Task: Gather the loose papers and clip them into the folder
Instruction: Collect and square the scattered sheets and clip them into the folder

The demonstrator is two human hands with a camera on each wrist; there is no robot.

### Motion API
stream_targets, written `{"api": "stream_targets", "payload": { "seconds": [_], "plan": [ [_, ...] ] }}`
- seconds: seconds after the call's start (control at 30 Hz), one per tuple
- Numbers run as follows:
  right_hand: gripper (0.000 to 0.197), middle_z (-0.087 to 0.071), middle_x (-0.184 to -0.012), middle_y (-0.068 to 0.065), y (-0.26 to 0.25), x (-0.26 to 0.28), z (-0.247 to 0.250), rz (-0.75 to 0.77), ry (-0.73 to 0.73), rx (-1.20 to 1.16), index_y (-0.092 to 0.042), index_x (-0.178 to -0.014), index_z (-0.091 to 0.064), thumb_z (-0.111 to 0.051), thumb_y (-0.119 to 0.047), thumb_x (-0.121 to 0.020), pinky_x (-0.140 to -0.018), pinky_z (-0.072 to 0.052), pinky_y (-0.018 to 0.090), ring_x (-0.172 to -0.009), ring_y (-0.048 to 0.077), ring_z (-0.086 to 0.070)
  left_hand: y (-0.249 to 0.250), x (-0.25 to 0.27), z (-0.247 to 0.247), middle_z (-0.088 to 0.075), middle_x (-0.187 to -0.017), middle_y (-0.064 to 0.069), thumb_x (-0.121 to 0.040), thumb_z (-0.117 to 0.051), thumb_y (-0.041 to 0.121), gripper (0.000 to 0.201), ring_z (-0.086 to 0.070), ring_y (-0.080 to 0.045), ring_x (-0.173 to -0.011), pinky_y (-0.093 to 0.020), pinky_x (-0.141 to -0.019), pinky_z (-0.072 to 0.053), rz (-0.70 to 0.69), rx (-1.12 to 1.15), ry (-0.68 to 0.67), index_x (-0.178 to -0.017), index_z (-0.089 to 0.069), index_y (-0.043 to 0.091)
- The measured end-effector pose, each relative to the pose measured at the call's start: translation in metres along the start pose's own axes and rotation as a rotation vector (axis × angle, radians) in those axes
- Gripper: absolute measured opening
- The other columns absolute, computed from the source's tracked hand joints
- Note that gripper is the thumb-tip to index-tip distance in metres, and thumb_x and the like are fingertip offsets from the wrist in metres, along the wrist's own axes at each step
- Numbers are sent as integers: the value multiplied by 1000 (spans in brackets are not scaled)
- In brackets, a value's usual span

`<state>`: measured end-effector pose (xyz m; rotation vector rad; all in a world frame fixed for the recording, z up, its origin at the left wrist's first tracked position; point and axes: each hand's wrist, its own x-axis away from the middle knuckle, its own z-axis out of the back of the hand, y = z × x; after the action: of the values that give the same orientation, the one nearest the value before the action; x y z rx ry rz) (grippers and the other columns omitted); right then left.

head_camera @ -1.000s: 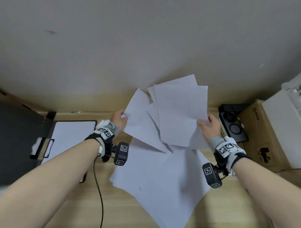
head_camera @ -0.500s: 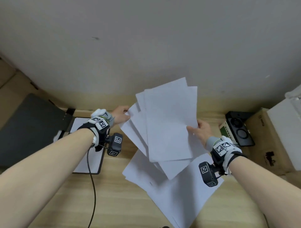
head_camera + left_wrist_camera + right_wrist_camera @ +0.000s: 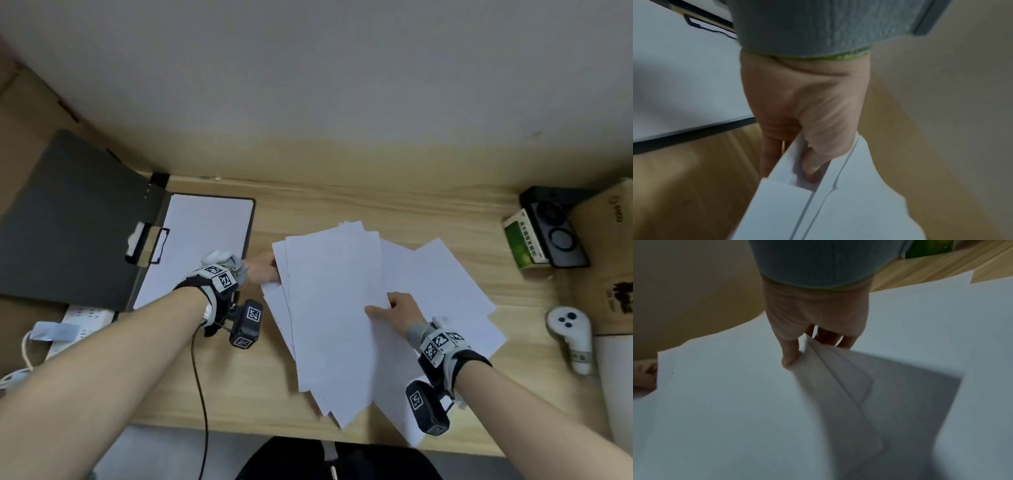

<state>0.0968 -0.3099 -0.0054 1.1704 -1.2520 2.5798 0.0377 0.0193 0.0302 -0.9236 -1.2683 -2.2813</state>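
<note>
Head view: both hands [image 3: 263, 270] [image 3: 399, 310] pinch papers' [image 3: 332, 308] edges.

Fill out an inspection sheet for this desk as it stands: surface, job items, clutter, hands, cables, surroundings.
Surface: light wooden desk, front edge visible.
Job's things: held papers, unevenly fanned; more loose sheets lying beneath and to the right; open black folder at left, its clip over one white sheet.
Clutter: green box, black device, white controller, cardboard box.
Hands: left hand pinches the papers' left edge; right hand pinches their right edge.
Cables: black cable hanging from the left wrist; white power strip with a cord.
Surroundings: plain wall behind the desk.
</note>
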Motion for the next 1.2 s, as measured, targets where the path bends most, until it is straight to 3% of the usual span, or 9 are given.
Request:
{"api": "stream_targets", "payload": {
  "seconds": [0.1, 0.17, 0.3, 0.4, 0.53, 0.77, 0.87, 0.93, 1.2],
  "plan": [
    [19, -72, -91, 10, -3, 3, -11, -9, 37, -48, -10, -86, -70, -77, -26, -79, -70, -56, 38, -77, 27, -66, -13, -4, -1, -58, -131, -2, -87, -65, 18, 49, -55, -20, -118, -39, -103, -46, 15, 88, 116, -134, -52, 13],
    [20, -72, -101, 10, -11, 8, -15, -3, 73, -124, -7, -104, -69, -71, -18, -86, -80, -56, 39, -86, 26, -67, -17, 0, 3, -60, -129, -2, -89, -65, 30, 48, -59, -20, -116, -40, -100, -50, 65, 395, 224, -133, -54, 16],
    [26, -69, -104, 10, -34, 11, -15, 58, 185, -226, -3, -115, -65, -66, -9, -90, -82, -51, 36, -92, 25, -64, -16, 11, 11, -64, -123, -11, -83, -65, 55, 58, -63, -31, -111, -44, -94, -53, 118, 906, 105, -129, -55, 21],
    [22, -68, -102, 10, -53, 14, -17, 71, 210, -294, -5, -112, -63, -65, -7, -91, -78, -50, 34, -88, 25, -63, -16, 15, -1, -67, -122, -3, -72, -76, 56, 66, -62, -23, -115, -43, -105, -44, 126, 802, 51, -127, -59, 22],
    [25, -70, -101, 9, -70, 21, -19, 128, 164, -301, -5, -111, -64, -64, 1, -87, -73, -54, 32, -86, 24, -64, -53, -37, -28, -62, -132, -1, -42, -89, 63, 107, -60, -21, -119, -43, -103, -47, 105, 617, 95, -133, -53, 19],
    [27, -71, -106, 6, -124, 31, 11, 263, 118, -398, -14, -101, -66, -67, 7, -84, -81, -55, 25, -89, 15, -68, 44, 32, 32, -71, -113, -3, -45, -95, 44, 82, -69, -22, -104, -43, -93, -54, -122, 650, 355, -116, -64, 14],
    [31, -72, -110, 8, -139, 34, 24, 288, 136, -444, -14, -103, -67, -71, 6, -80, -91, -52, 34, -98, 22, -68, 79, 70, 40, -74, -105, -6, -66, -88, 12, 41, -71, -20, -97, -34, -91, -55, -261, 611, 383, -103, -71, 10],
    [33, -73, -103, 6, -138, 38, 25, 296, 131, -461, -13, -103, -68, -74, 6, -77, -88, -51, 32, -96, 22, -68, 87, 86, 33, -73, -105, -3, -70, -83, 0, 41, -70, -13, -94, -29, -90, -54, -354, 564, 390, -107, -69, 12],
    [33, -74, -100, 5, -113, 51, 7, 316, 89, -481, -11, -103, -70, -79, 3, -74, -74, -53, 24, -87, 16, -69, 73, 92, -17, -71, -101, -7, -72, -78, -5, 38, -66, -18, -95, -28, -84, -50, -263, 549, 495, -108, -70, 6]
  ]
}}
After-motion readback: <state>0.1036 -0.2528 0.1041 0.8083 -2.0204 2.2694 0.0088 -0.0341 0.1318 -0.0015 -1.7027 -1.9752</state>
